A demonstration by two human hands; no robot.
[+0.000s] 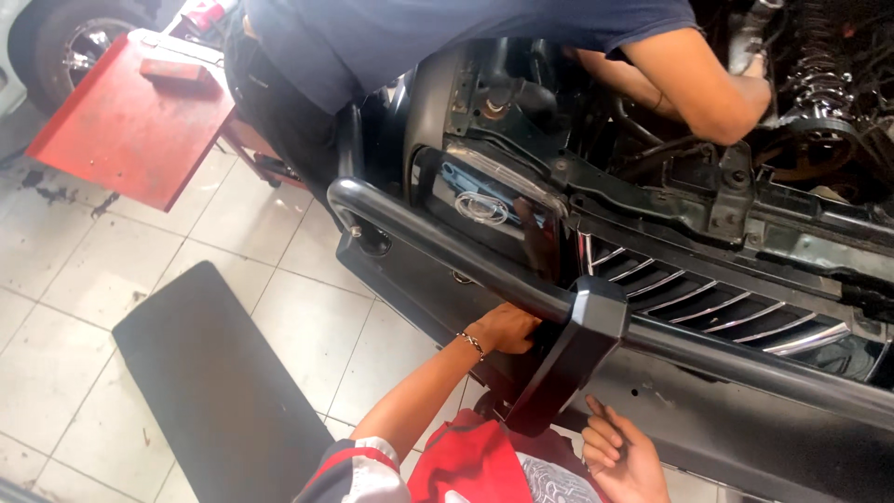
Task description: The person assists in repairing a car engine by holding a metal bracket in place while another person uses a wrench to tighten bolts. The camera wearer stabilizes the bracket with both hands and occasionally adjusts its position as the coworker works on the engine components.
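1. The black bull bar (466,256) runs across the front of the dark vehicle, its long axis going from the far left, where it curves round at the corner, down toward the near right.
2. A black upright bracket (573,349) drops from the bar about midway and slants down toward the near left.
3. The left hand (503,328) reaches up from below and is tucked under the bar, just left of the bracket; its fingers (520,321) are curled up behind the tube and out of sight, so I cannot tell whether they grip it or only press against it. A bracelet sits on that wrist.
4. The right hand (619,456) lies lower and nearer, just right of the bracket's foot, palm up with the fingers (596,436) loosely spread, holding nothing; they lie close against the bumper panel (745,438).
5. The left hand is the nearer of the two to the bar; the bar lies directly above and beyond it.
6. Behind the bar sit a headlight (484,200) and a chrome-slatted grille (708,303).
7. Farther off, another person in a blue shirt (419,37) leans into the open engine bay.
8. On the tiled floor to the left lie a black mat (214,391) and a red bench (130,121).
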